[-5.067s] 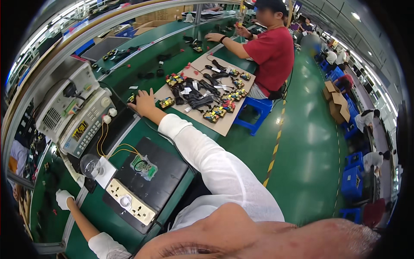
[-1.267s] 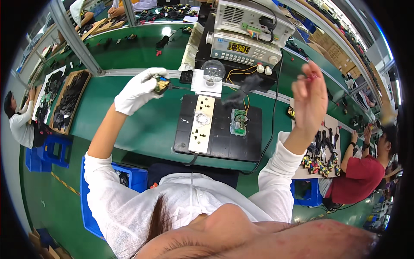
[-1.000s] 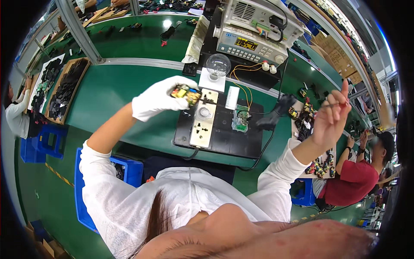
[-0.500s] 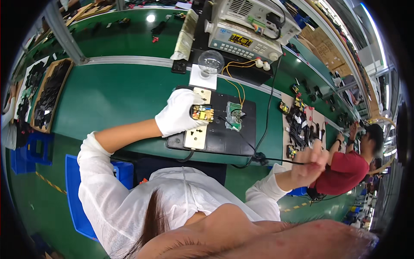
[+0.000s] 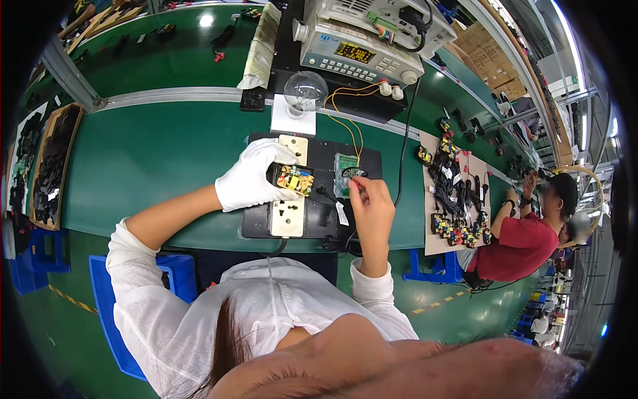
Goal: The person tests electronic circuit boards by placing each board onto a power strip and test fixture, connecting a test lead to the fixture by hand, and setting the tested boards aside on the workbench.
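Observation:
My left hand, in a white glove, grips a small black case with a bare circuit board showing yellow and copper parts. It is held over a cream socket strip on a black base plate. My bare right hand has thumb and forefinger pinched together at the lower edge of a green circuit board. A black wire loop lies by those fingertips; what they pinch is too small to make out. Between my hands is a dark cable with a white tag.
A clear glass bulb stands on a white block behind the plate, near a bench meter with yellow leads. Bare boards and black cables cover a board at right. A person in red sits beyond. A tray of black parts lies at left.
My right hand has come left from beyond the table's front edge, where a black cable ran to it, to the green board. More bare boards show at right. My left hand keeps its grip.

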A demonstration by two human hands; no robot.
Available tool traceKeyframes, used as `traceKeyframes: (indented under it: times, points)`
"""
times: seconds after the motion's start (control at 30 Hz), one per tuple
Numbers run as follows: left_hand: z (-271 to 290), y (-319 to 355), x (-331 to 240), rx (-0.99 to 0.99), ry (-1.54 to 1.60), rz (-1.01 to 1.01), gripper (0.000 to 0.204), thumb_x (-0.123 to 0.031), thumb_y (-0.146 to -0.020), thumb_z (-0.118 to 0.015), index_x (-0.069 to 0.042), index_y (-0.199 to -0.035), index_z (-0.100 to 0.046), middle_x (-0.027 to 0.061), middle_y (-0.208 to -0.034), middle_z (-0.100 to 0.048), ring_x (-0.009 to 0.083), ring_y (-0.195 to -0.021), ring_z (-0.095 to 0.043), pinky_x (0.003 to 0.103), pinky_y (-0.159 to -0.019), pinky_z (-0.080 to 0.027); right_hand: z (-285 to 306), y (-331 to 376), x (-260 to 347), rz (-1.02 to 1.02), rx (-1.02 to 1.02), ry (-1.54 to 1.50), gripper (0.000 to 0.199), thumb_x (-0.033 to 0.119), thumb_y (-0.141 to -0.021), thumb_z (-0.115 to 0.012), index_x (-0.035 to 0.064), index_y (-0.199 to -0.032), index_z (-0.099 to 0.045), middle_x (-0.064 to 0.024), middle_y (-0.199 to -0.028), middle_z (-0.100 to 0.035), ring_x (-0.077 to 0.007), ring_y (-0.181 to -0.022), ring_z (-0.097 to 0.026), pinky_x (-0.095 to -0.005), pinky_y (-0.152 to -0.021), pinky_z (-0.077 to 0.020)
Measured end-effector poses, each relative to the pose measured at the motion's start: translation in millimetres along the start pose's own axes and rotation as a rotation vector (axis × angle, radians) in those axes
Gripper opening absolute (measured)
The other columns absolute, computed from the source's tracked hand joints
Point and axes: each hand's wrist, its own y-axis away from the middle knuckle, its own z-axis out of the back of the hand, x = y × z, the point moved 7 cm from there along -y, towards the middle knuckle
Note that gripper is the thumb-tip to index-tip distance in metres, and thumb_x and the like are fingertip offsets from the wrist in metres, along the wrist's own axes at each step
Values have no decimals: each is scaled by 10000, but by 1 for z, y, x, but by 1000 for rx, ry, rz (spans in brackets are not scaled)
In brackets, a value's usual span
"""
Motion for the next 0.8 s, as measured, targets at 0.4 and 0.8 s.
traceKeyframes:
  times: [0.4, 0.8]
  points:
    - [-2, 5, 2, -47, 43, -72, 674, -329, -590, -945, -100, -1129, -612, 90, -1142, -662, 308, -1125, -605, 440, -1020, -438, -17, 8, -2, -50, -46, 159, 182, 133, -827, -780, 86, -959, -663, -43, -846, -562, -166, -573, -583, -330, -524, -492]
    - [1, 1, -6, -52, 28, -23, 659, -316, -581, -942, -93, -1115, -626, 91, -1123, -671, 316, -1123, -612, 441, -1054, -420, -19, 7, 1, -64, -33, 195, 188, 143, -836, -779, 86, -966, -656, -48, -836, -551, -174, -566, -594, -338, -520, -492]
